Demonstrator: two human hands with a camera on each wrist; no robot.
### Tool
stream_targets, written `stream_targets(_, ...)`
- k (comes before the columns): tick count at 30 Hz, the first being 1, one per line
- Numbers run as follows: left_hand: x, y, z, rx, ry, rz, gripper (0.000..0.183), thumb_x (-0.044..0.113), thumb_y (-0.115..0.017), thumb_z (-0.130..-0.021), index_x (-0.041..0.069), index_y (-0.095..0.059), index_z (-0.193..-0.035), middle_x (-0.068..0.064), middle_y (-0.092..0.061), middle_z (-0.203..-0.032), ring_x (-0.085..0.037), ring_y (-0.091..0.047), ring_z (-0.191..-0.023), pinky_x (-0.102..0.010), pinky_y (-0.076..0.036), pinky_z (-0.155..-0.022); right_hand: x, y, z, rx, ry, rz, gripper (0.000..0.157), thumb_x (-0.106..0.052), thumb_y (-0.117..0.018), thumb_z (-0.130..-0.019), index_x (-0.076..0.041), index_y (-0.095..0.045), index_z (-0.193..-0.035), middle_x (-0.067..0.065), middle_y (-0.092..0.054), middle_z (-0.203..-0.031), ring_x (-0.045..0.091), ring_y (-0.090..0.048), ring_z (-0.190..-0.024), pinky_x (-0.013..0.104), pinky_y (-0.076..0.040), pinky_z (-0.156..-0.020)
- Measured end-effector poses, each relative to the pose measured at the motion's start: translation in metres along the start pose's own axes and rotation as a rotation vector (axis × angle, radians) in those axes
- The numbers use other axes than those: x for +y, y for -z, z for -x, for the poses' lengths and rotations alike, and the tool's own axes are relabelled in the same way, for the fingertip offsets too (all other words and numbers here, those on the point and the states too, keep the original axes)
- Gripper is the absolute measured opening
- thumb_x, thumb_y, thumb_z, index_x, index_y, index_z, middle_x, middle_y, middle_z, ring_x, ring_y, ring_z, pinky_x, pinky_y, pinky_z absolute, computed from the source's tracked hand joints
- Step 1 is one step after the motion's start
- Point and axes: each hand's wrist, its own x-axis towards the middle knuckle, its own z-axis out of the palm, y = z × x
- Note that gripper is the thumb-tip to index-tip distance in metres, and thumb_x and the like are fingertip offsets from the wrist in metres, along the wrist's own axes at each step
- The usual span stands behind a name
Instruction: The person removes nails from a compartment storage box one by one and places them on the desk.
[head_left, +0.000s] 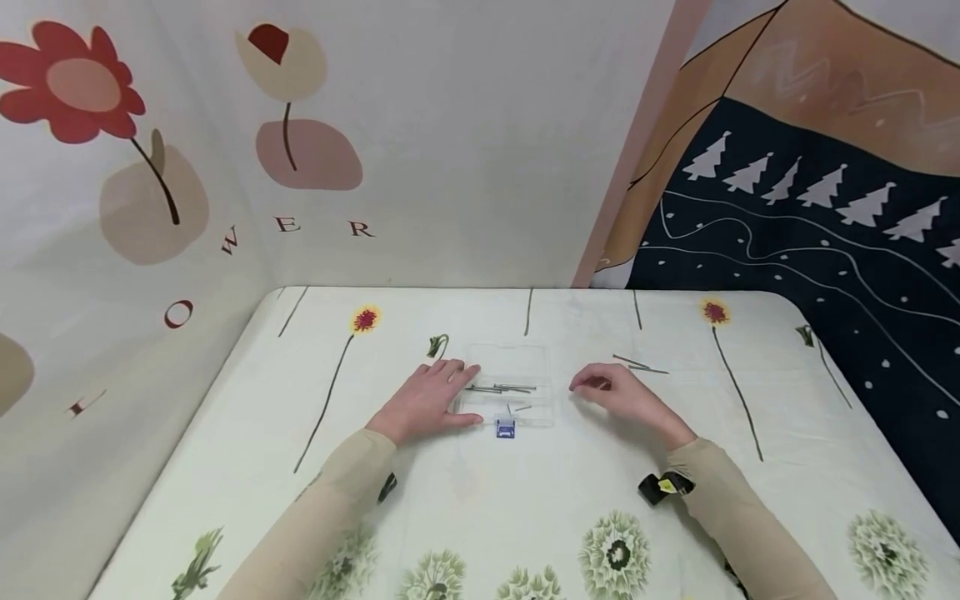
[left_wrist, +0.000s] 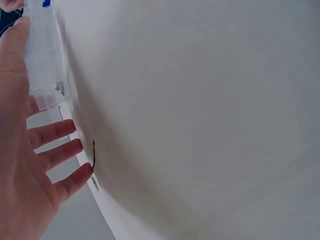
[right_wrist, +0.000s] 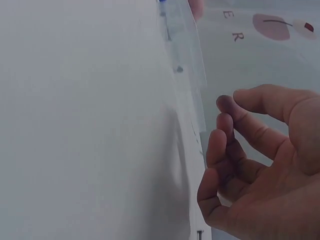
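Note:
A clear plastic box with a blue-marked tab at its front edge lies on the table, its see-through lid folded back. Several long nails lie across the middle, and a few small thin pieces sit nearer the front. My left hand rests at the box's left side, thumb by the front corner and straight fingers spread toward the back. Just right of the box hovers my right hand. Its fingers are loosely bent, thumb tip close to the index fingertip, nothing visible between them.
A few loose nails lie on the table behind my right hand. The tabletop cloth is printed with flowers. A pale curtain stands along the back edge, and a dark printed cloth hangs at the right.

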Motion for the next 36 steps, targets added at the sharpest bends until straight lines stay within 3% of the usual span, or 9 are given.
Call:
stream_targets(8, 0.001, -0.001, 0.001, -0.026, 0.017, 0.005, 0.088, 0.071, -0.044, -0.089, 0.014, -0.027, -0.153, -0.011, -0.039, -0.145, -0.026, -0.034, -0.133, -0.05, -0.026, -0.108, -0.011, -0.018, -0.002, -0.005, 0.001, -0.05, 0.022, -0.008, -0.061, -0.093, -0.002, -0.064, -0.115, 0.013, -0.057, -0.115, 0.027, -0.055, -0.098, 0.043, -0.044, -0.085)
stream_targets(14, 0.001, -0.002, 0.002, -0.062, 0.035, 0.019, 0.089, 0.072, -0.038, -0.09, 0.015, -0.019, -0.156, -0.011, -0.032, -0.151, -0.026, -0.028, -0.138, -0.051, -0.02, -0.11, -0.016, -0.029, -0.006, 0.019, 0.095, -0.028, 0.022, -0.005, -0.062, -0.091, -0.001, -0.066, -0.112, 0.017, -0.056, -0.114, 0.031, -0.05, -0.102, 0.042, -0.043, -0.081)
stream_targets(18, 0.002, -0.002, 0.002, -0.071, 0.044, 0.029, 0.089, 0.071, -0.039, -0.09, 0.014, -0.019, -0.156, -0.012, -0.03, -0.152, -0.027, -0.026, -0.139, -0.051, -0.019, -0.111, -0.019, -0.036, -0.01, 0.029, 0.134, 0.014, 0.022, -0.004, -0.063, -0.09, -0.002, -0.067, -0.111, 0.02, -0.053, -0.118, 0.037, -0.046, -0.109, 0.047, -0.042, -0.082)
stream_targets(23, 0.002, -0.001, 0.002, -0.071, 0.041, 0.023, 0.088, 0.07, -0.041, -0.09, 0.013, -0.021, -0.155, -0.013, -0.032, -0.151, -0.028, -0.027, -0.138, -0.051, -0.02, -0.11, -0.025, -0.042, -0.011, 0.047, 0.1, 0.021, 0.021, -0.006, -0.063, -0.09, -0.004, -0.069, -0.11, 0.021, -0.051, -0.119, 0.038, -0.042, -0.112, 0.054, -0.041, -0.086)
stream_targets(36, 0.002, 0.0, 0.002, -0.058, 0.033, 0.001, 0.088, 0.071, -0.043, -0.089, 0.013, -0.026, -0.154, -0.012, -0.035, -0.148, -0.028, -0.031, -0.136, -0.05, -0.023, -0.109, -0.042, -0.056, -0.02, 0.077, 0.067, 0.029, 0.023, -0.01, -0.062, -0.088, -0.007, -0.071, -0.108, 0.014, -0.055, -0.116, 0.035, -0.043, -0.112, 0.054, -0.035, -0.092)
